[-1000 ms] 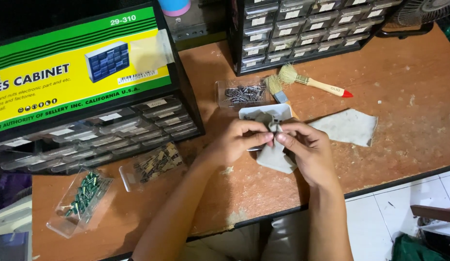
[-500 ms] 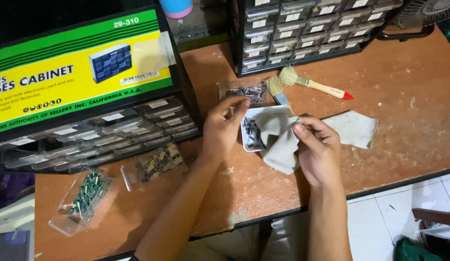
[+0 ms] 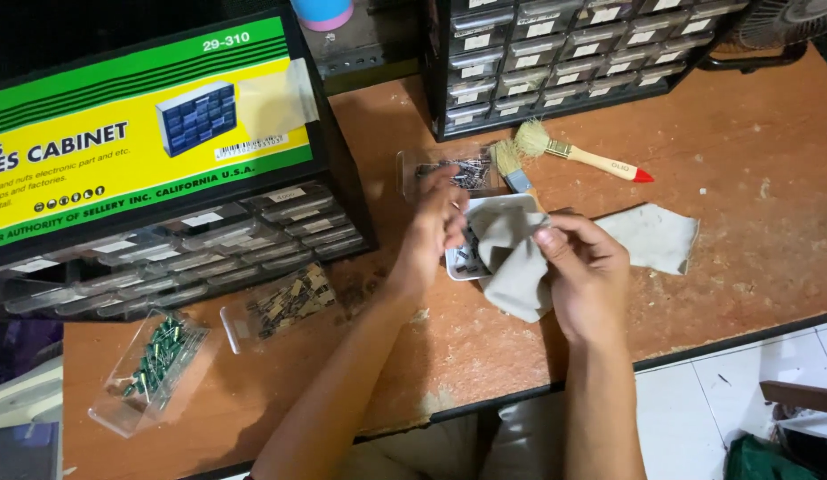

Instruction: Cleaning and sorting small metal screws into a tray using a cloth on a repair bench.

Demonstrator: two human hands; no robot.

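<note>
The right hand [image 3: 584, 267] has its grip clenched on a grey cloth [image 3: 513, 258], thumb and fingers pinching a fold of it near the middle of the view. The cloth hangs down over the near edge of a small white tray [image 3: 484, 233] that sits on the desk [image 3: 742, 178]. The left hand [image 3: 431, 233] is at 9 o'clock from the cloth, fingers curled down into the tray, where small dark parts lie; whether its grip has closed on a part or is only touching them cannot be told.

At 3 o'clock from the right hand a second piece of grey cloth [image 3: 651, 236] lies flat on the desk. At 12 o'clock from the tray sits a clear drawer of dark metal parts [image 3: 449, 169], and just beside it, towards 1 o'clock, lie two brushes: a short one with a blue band [image 3: 511, 169] touching the tray's far edge, and a longer wooden brush with a red tip [image 3: 591, 160].

At 8 o'clock from the left hand lie two more clear drawers on the desk: one with brownish parts [image 3: 284, 304], and one nearer the desk's corner with green parts [image 3: 151, 366].

At 10 o'clock stands a black parts cabinet [image 3: 209, 249] with rows of clear drawers, topped by a green and yellow box [image 3: 138, 133]. A second black cabinet of small drawers [image 3: 555, 53] stands at 12 o'clock, at the back of the desk.
</note>
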